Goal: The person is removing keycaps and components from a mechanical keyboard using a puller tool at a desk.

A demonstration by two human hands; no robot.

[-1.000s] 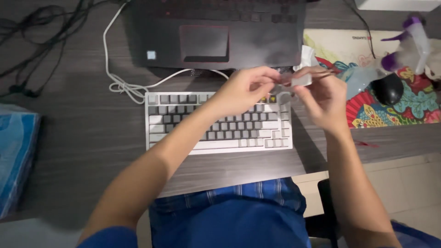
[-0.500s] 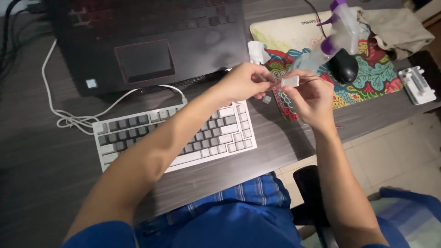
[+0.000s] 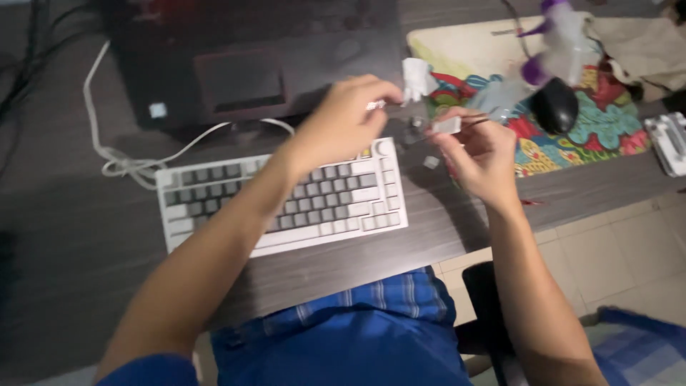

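Since half a second ago my view has swung right and my two hands have drawn slightly apart, where before they met over one small piece. Nearest me, my blue clothing fills the bottom of the view, and both forearms reach out over the dark wood-grain table. My left hand hovers above the right end of the white and grey keyboard, fingers curled in with thumb and forefinger pinched on a tiny pale piece; I cannot tell what it is. My right hand sits just right of the keyboard, closed on a thin puller tool that grips a small white keycap. One loose cap lies on the table below it. I judge the work is at an early stage: one cap is off and in hand, while nearly every key on the board looks seated. Beyond lie the black laptop with its white cable, then the colourful mat carrying a black mouse and a blurred purple and white figure.
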